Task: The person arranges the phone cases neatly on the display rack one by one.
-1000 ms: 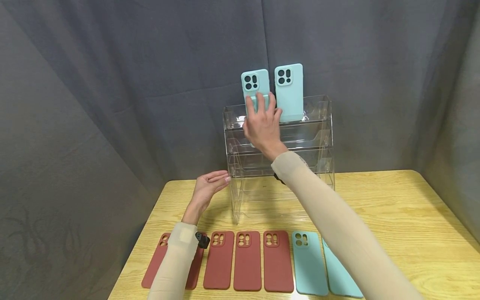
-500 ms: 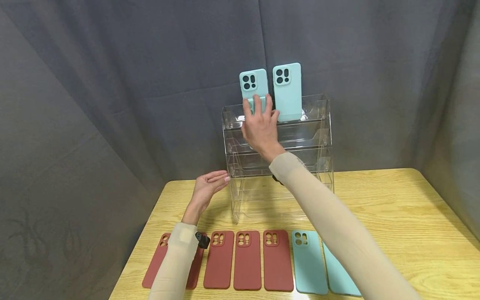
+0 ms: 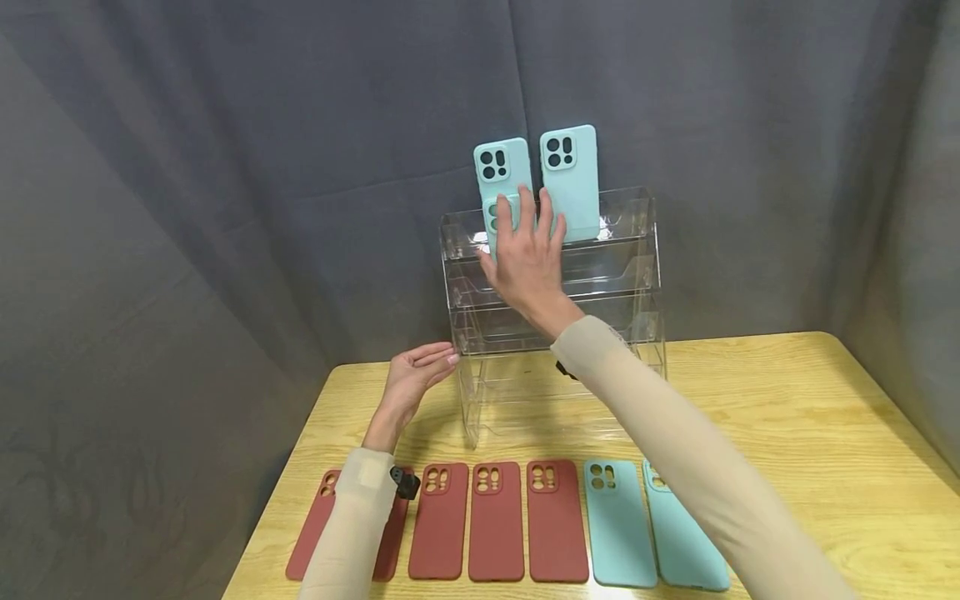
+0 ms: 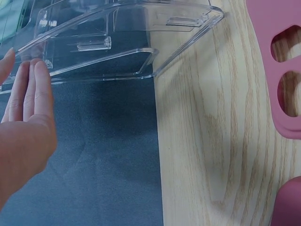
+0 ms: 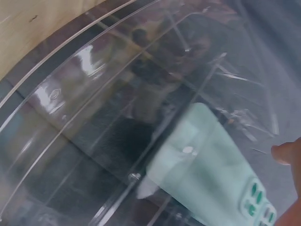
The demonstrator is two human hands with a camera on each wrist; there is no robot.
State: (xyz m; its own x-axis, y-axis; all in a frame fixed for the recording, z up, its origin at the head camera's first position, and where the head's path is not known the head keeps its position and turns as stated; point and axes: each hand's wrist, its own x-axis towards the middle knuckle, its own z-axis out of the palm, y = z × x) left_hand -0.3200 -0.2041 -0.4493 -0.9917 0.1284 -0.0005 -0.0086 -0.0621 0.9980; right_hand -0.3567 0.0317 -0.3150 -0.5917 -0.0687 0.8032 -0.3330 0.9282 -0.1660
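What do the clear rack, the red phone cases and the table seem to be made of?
The rack looks like clear, glossy plastic, perhaps acrylic: its edges glint and the table shows through. The red phone cases look matt, likely silicone or soft plastic: even colour, little shine. The table has smooth-looking wood grain; solid or laminate, I cannot tell.

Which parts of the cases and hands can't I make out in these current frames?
- Head view: lower part of the front teal case, behind the right hand.
- Head view: inner edges of the two leftmost red cases, behind the left sleeve.
- Head view: part of the rightmost teal case, behind the right sleeve.
- Right wrist view: most of the right hand, cut off by the right edge.
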